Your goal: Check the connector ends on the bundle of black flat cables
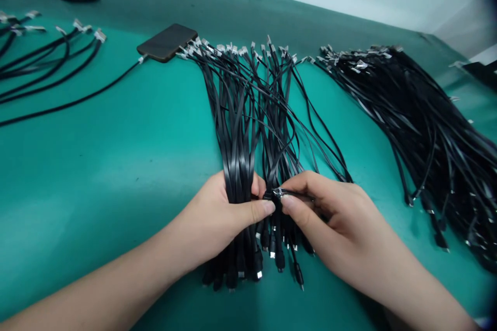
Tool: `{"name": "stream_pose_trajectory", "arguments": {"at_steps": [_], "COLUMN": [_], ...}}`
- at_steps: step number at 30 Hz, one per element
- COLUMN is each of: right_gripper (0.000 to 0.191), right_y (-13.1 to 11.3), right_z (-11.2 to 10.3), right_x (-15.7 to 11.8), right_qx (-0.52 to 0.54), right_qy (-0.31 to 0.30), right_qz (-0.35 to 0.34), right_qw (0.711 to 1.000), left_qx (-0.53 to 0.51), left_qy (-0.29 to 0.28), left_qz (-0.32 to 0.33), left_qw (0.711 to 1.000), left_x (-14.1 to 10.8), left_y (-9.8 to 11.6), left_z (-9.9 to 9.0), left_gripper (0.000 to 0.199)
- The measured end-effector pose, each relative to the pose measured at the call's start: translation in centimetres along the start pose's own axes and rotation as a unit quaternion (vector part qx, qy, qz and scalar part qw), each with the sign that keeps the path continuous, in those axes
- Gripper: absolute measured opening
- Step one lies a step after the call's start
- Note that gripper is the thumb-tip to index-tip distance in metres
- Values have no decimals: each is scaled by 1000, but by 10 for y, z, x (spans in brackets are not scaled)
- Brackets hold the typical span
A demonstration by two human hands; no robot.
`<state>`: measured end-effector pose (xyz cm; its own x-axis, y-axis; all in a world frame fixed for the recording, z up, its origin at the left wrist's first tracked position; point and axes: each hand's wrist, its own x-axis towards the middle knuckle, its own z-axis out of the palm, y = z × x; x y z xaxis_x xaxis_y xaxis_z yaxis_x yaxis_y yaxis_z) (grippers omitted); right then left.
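A bundle of flat black cables runs up the middle of the view. My left hand is closed around it, with the thumb lying across the front. Between the thumb and forefinger of my right hand is a small silvery cable connector, pinched close to the left thumb's tip. More black cables lie just right of the held bundle. Below both hands hang several dark plugs with metal tips. The other fingers of my right hand are curled and partly hidden.
A dark phone lies at the upper left with a cable plugged into it. Loose cables are spread at the left. A large heap of black cables covers the right side of the green mat.
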<state>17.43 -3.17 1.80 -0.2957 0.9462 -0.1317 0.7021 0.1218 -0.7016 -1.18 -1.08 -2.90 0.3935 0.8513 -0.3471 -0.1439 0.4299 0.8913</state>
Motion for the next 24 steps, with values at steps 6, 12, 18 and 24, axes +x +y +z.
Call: {"name": "stream_pose_trajectory", "arguments": {"at_steps": [6,12,18,24], "right_gripper": [19,19,17,16], "right_y": [-2,-1,-1,-1], "right_z": [0,1,0,0], "right_x": [1,2,0,1], "right_qx": [1,-9,-22,-41], "right_qy": [-13,-12,-8,0], "right_qz": [3,1,-19,-34], "right_qw": [1000,1000,1000,999], "left_qx": [-1,10,14,25], "left_qy": [7,13,8,8], "left_qz": [5,4,1,-3], "left_qw": [1000,1000,1000,1000], "left_x": [0,0,0,0], "left_y": [-1,1,2,3], "left_z": [0,0,1,1], "left_gripper": [26,25,25,25]}}
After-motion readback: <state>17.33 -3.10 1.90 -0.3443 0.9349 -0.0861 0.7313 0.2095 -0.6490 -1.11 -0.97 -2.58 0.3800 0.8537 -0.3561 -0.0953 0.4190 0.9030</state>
